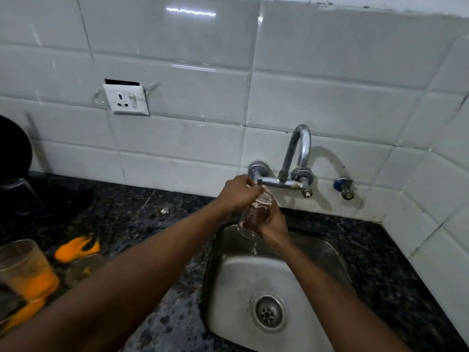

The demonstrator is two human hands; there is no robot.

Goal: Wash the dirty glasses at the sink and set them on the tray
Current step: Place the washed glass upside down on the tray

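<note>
A clear glass [256,212] is tilted over the back of the steel sink [228,288], mouth pointing up toward the tap. My right hand [270,222] wraps around its lower part. My left hand [238,191] covers the glass's upper end, just under the left valve of the chrome wall tap [299,153]. Water drips from the glass's base into the basin. A dirty glass [22,265] with orange residue stands at the left on the dark counter, with another low glass [83,265] beside it. No tray is in view.
An orange and black glove [78,247] lies on the granite counter [152,224] near the dirty glasses. A wall socket [127,99] sits on the white tiles. A black object [12,148] stands at far left. A small blue valve [344,186] is right of the tap.
</note>
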